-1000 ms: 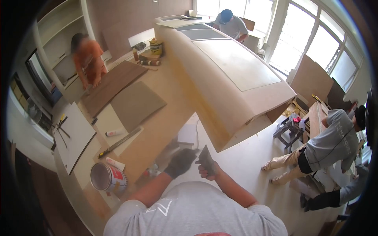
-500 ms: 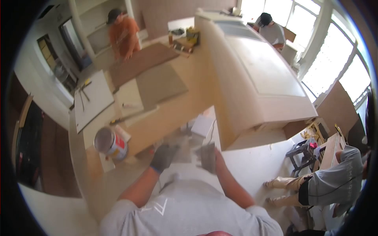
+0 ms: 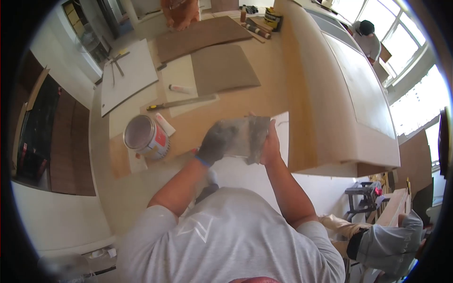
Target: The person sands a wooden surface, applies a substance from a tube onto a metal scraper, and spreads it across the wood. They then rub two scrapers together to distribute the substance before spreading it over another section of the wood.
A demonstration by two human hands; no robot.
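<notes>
My left hand (image 3: 214, 144), in a dark glove with a blue cuff, is closed on the left side of a grey rectangular piece (image 3: 241, 137). The bare fingers of my right hand (image 3: 271, 147) grip its darker right edge. The piece is in front of my chest, its face dusty and mottled; I cannot tell what it is made of. To the left of the glove stands a large paint-type can (image 3: 147, 137) with a red and white label. A white and red tube (image 3: 165, 124) lies beside the can, on the workbench (image 3: 231, 106).
A yellow-handled long tool (image 3: 181, 103), a white tube (image 3: 182, 88) and brown sheets (image 3: 225, 69) lie across the bench. On the left, a white panel (image 3: 130, 78) bears tools. A long curved wooden piece (image 3: 325, 108) rises at right. Co-workers stand at the far side and lower right.
My view has tilted and shifted, so the bench shows nearer. Both hands have come up with the grey piece, which now spans between them; earlier they were lower and blurred.
</notes>
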